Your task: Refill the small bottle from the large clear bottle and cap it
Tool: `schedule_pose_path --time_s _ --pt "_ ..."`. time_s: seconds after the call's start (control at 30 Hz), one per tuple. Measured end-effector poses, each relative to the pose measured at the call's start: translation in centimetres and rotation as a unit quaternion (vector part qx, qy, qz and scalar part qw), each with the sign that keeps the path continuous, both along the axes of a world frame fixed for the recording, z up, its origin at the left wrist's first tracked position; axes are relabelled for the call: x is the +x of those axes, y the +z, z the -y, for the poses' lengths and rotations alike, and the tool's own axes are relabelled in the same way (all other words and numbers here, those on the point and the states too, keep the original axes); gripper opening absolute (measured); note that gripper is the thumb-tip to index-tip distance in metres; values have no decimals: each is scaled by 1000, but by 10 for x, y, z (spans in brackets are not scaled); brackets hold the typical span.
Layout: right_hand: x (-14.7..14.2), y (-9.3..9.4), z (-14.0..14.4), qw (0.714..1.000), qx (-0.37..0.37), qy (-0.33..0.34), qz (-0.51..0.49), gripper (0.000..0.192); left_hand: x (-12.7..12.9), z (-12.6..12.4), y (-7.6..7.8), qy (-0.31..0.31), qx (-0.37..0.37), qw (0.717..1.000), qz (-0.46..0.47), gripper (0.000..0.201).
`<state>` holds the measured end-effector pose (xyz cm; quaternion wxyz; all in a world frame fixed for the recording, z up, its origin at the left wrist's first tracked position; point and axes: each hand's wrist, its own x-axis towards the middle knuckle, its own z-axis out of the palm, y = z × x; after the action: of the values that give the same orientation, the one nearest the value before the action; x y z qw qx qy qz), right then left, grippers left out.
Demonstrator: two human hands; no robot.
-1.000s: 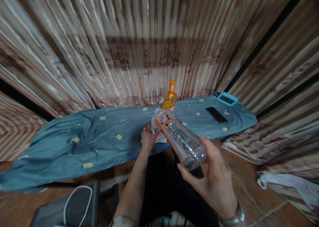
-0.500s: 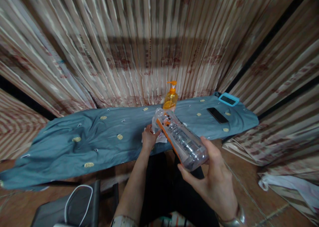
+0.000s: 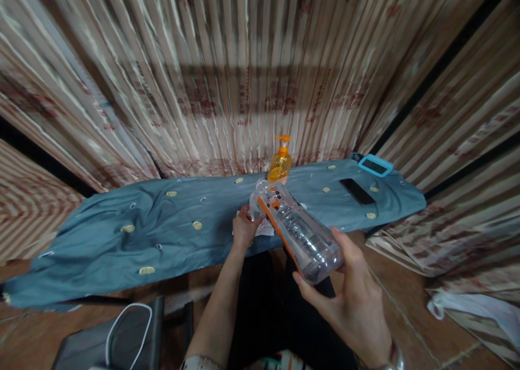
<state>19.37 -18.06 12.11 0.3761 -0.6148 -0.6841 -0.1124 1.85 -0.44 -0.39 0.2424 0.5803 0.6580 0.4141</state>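
My right hand (image 3: 353, 299) grips the base end of a clear plastic bottle (image 3: 303, 232) with an orange strip and dark print. The bottle is tilted, its mouth end pointing away and to the left. My left hand (image 3: 244, 229) has its fingers closed on a clear round plastic piece (image 3: 254, 203) at that mouth; whether the piece is a lid or a cup I cannot tell. Beneath the left hand lies a white printed cloth or packet (image 3: 266, 229), partly hidden. Just behind the mouth stands an amber pump bottle (image 3: 280, 164) with an orange pump.
A blue-grey patterned cloth (image 3: 162, 229) covers the narrow table. To the right lie a black phone (image 3: 357, 191) and a light-blue framed device (image 3: 375, 166). Striped curtains (image 3: 244, 77) hang around. At lower left, a white cable (image 3: 129, 326) rests on a dark chair (image 3: 89, 337).
The view has shifted slightly, so everything sits a little lower and to the right. Both hands keep the same hold, and the bottle's tilt looks about the same.
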Motion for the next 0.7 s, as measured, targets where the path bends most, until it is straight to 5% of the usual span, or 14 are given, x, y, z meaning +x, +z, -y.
schedule_pose_path --time_s 0.7 --pt "1 -8 -1 1000 16 -9 -11 78 -3 -5 -13 20 125 990 -66 25"
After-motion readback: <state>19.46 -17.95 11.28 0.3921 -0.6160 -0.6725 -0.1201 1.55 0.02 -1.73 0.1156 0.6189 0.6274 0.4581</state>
